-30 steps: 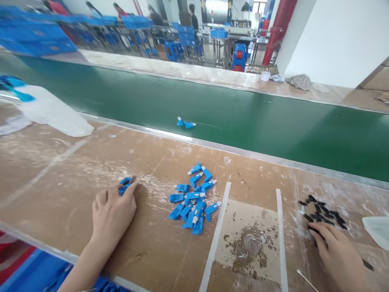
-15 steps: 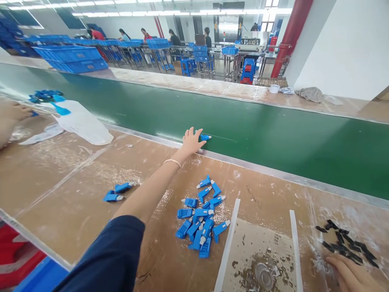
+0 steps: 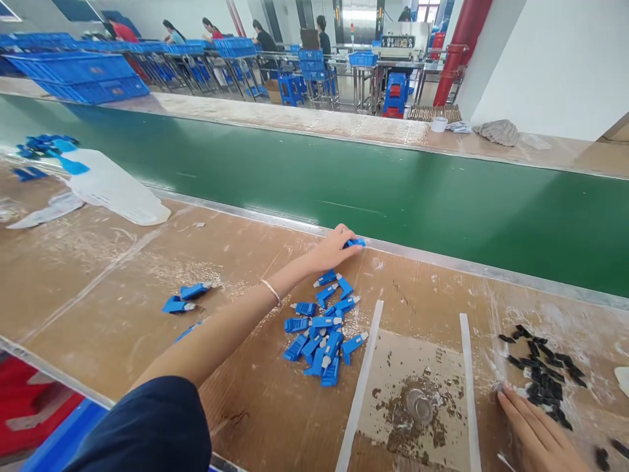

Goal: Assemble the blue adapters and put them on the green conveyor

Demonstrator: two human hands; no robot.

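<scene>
My left hand (image 3: 340, 248) is closed round a blue plastic part (image 3: 354, 242) at the near edge of the green belt (image 3: 295, 170). Just below it on the brown table lies a pile of blue parts (image 3: 327, 328) with pale tips. My right hand (image 3: 533, 419) rests at the lower right, fingers stretched out flat beside a heap of small black pieces (image 3: 545, 380). Between the hands, a taped sheet (image 3: 393, 367) bears a small clear round dish (image 3: 419, 405) amid wet spots.
More blue parts (image 3: 194, 290) lie left of my forearm. A white bag (image 3: 118, 187) and a blue cluster (image 3: 46, 145) are at the far left. Beyond the belt stand blue crates (image 3: 88, 78), a white cup (image 3: 439, 124) and a grey cloth (image 3: 498, 132). People sit at distant benches.
My left hand has drawn back from the belt to its near edge with the blue part. My right hand shows more fully, its fingers flatter. The view has shifted, and the co-worker's hand at far left is gone.
</scene>
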